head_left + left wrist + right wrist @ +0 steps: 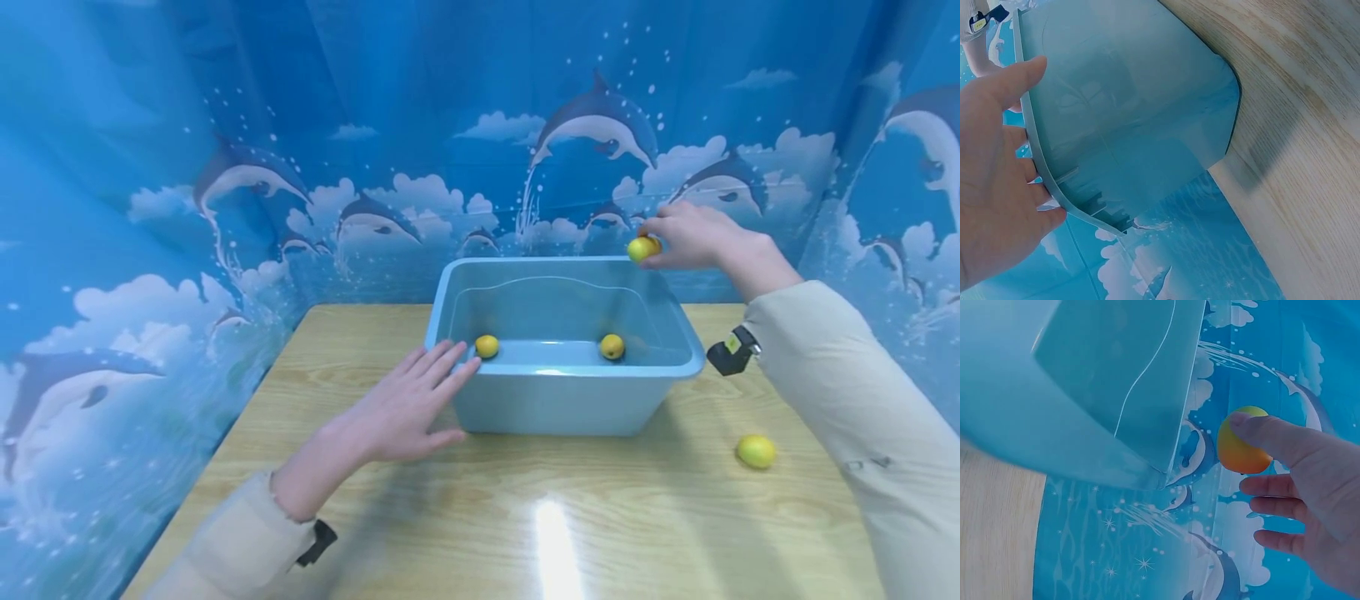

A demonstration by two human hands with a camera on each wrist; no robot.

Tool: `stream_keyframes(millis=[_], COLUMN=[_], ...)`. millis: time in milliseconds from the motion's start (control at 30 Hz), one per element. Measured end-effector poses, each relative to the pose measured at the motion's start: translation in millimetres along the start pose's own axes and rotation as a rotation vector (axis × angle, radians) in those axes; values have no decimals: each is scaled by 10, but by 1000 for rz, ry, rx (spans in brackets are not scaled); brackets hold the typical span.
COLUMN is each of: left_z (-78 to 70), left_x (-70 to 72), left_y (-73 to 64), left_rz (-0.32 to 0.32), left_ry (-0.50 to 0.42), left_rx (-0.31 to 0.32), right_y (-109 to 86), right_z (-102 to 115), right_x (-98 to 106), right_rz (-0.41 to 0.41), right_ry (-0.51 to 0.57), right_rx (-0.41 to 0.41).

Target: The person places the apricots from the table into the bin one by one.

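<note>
My right hand (693,235) holds a small yellow-orange fruit, like a lemon or small mango (643,248), above the far right corner of a light blue plastic bin (555,400). In the right wrist view the thumb lies across the fruit (1244,447), its other side hidden by the hand. My left hand (401,408) is at the bin's near left corner, fingers extended over or against the rim; the left wrist view shows the thumb straight beside the bin wall (1129,112). Inside the bin lie two yellow fruits, one at the left (487,346) and one at the right (612,347).
Another yellow fruit (756,451) lies on the wooden table (480,517), right of the bin. Blue curtains (420,100) printed with dolphins hang behind the table and along both sides. A bright light reflection shows on the table's front part.
</note>
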State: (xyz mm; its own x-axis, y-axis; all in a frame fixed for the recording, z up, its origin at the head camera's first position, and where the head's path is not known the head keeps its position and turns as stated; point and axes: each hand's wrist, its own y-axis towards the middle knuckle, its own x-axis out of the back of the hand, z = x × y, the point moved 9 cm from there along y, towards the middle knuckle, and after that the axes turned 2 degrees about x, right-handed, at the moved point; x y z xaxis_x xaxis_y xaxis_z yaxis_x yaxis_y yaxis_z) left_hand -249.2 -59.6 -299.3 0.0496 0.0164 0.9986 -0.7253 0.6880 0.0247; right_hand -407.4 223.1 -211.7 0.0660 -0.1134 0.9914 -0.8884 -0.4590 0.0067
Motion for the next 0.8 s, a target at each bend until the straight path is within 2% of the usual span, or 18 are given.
stream_keyframes(millis=[233, 367, 600, 800], left_z=[-10, -12, -23, -26], left_x=[10, 10, 15, 16], left_y=[10, 15, 11, -6], left_rz=[1, 6, 12, 3], left_ry=[-6, -3, -7, -1], left_rx=[-6, -2, 3, -2], right_y=[0, -69, -317, -581], right_z=[-55, -66, -91, -90], right_x=[-13, 6, -1, -38], right_rz=[45, 33, -1, -63], right_ry=[21, 14, 0, -14], right_rx=[-43, -38, -26, 2])
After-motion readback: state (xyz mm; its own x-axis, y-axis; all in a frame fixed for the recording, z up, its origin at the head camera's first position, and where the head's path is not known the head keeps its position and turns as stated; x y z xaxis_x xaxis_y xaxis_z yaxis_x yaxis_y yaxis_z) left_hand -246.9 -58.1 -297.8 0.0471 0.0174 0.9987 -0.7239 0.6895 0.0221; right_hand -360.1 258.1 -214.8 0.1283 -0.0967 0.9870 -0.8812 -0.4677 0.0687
